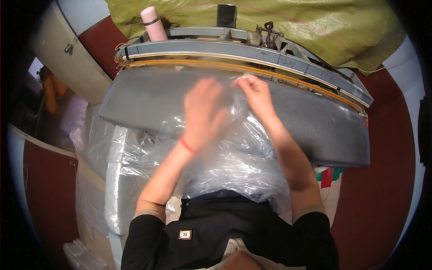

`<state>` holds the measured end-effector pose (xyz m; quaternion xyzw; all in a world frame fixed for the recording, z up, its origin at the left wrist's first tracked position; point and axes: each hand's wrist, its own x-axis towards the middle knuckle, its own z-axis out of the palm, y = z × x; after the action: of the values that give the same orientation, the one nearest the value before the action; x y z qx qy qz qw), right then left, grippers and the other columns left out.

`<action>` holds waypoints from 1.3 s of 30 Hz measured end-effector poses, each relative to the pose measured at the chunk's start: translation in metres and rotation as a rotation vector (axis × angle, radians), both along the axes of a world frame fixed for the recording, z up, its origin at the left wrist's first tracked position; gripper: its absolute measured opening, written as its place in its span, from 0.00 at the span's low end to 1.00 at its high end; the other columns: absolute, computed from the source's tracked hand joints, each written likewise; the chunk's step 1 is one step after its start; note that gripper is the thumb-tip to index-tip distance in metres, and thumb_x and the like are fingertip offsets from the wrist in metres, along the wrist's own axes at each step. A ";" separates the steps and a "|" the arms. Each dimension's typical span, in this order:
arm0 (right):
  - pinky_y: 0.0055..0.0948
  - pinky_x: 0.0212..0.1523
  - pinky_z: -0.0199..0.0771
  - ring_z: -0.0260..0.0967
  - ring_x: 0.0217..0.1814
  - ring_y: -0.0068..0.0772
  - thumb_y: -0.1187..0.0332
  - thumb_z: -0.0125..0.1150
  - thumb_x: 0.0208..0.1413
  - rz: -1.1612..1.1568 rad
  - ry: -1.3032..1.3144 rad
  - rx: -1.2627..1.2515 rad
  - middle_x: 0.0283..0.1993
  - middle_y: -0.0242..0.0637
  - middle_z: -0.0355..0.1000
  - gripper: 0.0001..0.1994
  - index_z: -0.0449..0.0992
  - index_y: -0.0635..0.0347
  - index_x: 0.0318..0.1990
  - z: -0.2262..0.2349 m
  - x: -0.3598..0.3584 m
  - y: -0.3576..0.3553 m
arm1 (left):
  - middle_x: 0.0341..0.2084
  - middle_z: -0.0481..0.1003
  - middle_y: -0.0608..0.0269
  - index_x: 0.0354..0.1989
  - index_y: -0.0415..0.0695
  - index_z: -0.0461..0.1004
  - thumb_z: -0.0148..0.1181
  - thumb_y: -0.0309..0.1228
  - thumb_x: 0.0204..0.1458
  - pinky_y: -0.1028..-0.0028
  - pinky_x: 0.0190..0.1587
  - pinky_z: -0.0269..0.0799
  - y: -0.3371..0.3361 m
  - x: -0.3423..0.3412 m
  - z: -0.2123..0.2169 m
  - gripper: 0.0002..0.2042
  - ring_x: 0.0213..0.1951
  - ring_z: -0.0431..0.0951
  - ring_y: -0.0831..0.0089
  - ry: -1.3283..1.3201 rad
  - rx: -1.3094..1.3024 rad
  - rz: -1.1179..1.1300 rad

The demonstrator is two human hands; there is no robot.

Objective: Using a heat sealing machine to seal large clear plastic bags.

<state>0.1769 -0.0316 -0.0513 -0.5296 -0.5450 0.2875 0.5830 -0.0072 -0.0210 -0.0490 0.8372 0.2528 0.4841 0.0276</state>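
Observation:
Clear plastic film (234,157) hangs from the grey padded table (315,117) down toward my body in loose, shiny folds. My right hand (256,94) pinches the film's upper edge between thumb and fingers, over the far part of the table. To its left, my left hand (204,110) is over the film, smeared by motion, so its finger positions do not show well. A red band (186,145) circles my left wrist.
Behind the pad runs a metal bar (189,48) of a sealing machine, with an orange strip (216,65) along it. A pink flask (153,24) stands at the back left. Wrapped plastic bundles (118,180) lie at left. A yellow-green woven sheet (292,22) covers the back.

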 end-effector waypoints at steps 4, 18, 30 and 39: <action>0.18 0.29 0.63 0.61 0.25 0.17 0.65 0.52 0.58 -0.189 0.363 0.101 0.26 0.25 0.66 0.07 0.71 0.57 0.39 0.002 0.038 -0.023 | 0.27 0.72 0.68 0.37 0.38 0.69 0.50 0.23 0.48 0.77 0.33 0.68 0.031 -0.061 -0.001 0.08 0.30 0.72 0.82 0.430 -1.055 -0.500; 0.31 0.46 0.66 0.69 0.43 0.41 0.60 0.45 0.60 -1.215 -0.743 -0.137 0.41 0.47 0.72 0.18 0.71 0.69 0.44 -0.062 0.376 -0.255 | 0.26 0.73 0.57 0.30 0.44 0.73 0.56 0.32 0.46 0.61 0.35 0.69 0.176 -0.317 0.062 0.06 0.32 0.73 0.56 0.276 0.466 1.022; 0.47 0.42 0.67 0.67 0.46 0.56 0.50 0.41 0.59 -1.484 -0.995 -0.936 0.46 0.49 0.70 0.21 0.68 0.53 0.52 -0.086 0.449 -0.349 | 0.66 0.43 0.66 0.64 0.61 0.51 0.50 0.61 0.44 0.38 0.59 0.35 0.240 -0.234 -0.067 0.38 0.66 0.36 0.53 0.628 -0.726 0.729; 0.47 0.44 0.65 0.66 0.48 0.57 0.45 0.40 0.58 -1.334 -1.013 -1.032 0.45 0.56 0.69 0.28 0.68 0.63 0.49 -0.077 0.459 -0.340 | 0.66 0.41 0.52 0.62 0.62 0.57 0.52 0.64 0.42 0.56 0.65 0.38 0.298 -0.260 -0.049 0.38 0.66 0.39 0.53 0.721 -0.851 0.581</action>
<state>0.6361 -0.3716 -0.1284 -0.9789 -0.1271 -0.1589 0.0205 -0.2668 0.2765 -0.0983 0.7607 0.6339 0.0162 0.1388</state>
